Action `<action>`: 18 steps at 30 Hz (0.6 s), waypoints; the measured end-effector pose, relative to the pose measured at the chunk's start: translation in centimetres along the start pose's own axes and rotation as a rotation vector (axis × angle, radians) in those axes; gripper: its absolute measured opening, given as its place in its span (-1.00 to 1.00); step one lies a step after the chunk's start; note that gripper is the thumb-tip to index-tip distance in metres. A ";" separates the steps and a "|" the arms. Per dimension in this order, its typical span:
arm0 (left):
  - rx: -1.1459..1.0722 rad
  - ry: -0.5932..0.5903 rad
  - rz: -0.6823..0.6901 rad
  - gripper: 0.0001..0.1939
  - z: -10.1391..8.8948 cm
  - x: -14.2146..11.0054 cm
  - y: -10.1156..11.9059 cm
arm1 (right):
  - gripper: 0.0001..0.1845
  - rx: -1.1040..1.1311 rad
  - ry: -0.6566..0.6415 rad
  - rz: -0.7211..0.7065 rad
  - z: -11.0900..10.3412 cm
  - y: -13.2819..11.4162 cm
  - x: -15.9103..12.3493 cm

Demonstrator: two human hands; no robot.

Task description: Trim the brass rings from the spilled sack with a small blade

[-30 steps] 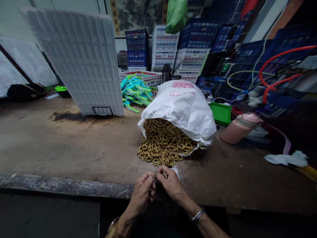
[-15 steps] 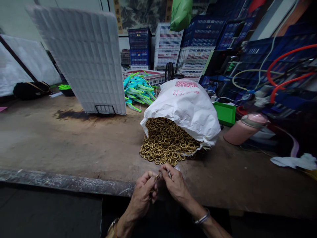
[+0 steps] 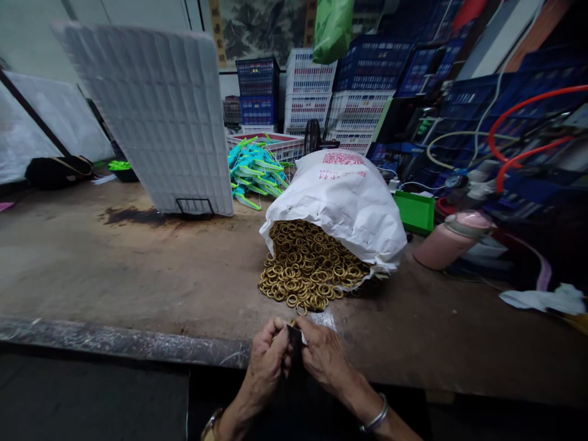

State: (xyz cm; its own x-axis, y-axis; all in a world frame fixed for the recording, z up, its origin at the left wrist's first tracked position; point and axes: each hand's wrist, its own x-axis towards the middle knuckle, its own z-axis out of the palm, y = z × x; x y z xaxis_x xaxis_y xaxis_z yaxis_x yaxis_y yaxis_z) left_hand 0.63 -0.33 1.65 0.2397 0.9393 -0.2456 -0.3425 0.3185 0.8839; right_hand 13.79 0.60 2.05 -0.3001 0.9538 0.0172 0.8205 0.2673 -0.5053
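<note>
My left hand [image 3: 267, 355] is closed in a pinch at the table's front edge, its fingertips at a small brass-coloured ring [image 3: 293, 322]. My right hand [image 3: 327, 356] meets it there, also closed, with thumb and forefinger pressed together. A small pale bit [image 3: 304, 337] shows by the right thumb; what it is I cannot make out. The fingers partly cover the ring. Just beyond the hands, a heap of brass-coloured rings [image 3: 303, 275] spills from the mouth of a white woven sack [image 3: 340, 199] lying on its side.
A tall white padded panel [image 3: 160, 116] leans on the brown table [image 3: 114, 275] at left. Behind are turquoise-and-green pieces [image 3: 257, 168] and stacked crates [image 3: 310, 76]. To the right stand a green tray [image 3: 414, 211], a tilted pink bottle [image 3: 452, 239] and red hoses [image 3: 509, 162].
My right hand has shifted slightly down, its forefinger now folded closer against the left fingertips. A pale patch on the table beyond it shows more. The sack and heap look unchanged.
</note>
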 end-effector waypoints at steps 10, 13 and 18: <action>-0.080 -0.044 -0.081 -0.71 -0.1 -0.5 0.7 | -0.67 -0.135 0.019 0.124 1.1 1.4 0.6; -0.156 -0.094 -0.103 -0.75 -0.2 -1.0 1.2 | -0.71 -0.177 0.033 0.236 0.6 2.4 1.1; -0.347 -0.051 -0.182 -0.75 -0.9 -0.6 1.3 | -0.69 -0.180 0.128 0.176 -0.2 2.6 2.3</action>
State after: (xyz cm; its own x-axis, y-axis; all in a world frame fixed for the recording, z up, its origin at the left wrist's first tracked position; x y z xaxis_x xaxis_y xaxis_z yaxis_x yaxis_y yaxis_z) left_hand -0.80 -0.37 2.59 0.3670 0.8586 -0.3580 -0.5745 0.5119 0.6387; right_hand 15.34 3.54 0.89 -0.0908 0.9942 0.0571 0.9311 0.1051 -0.3493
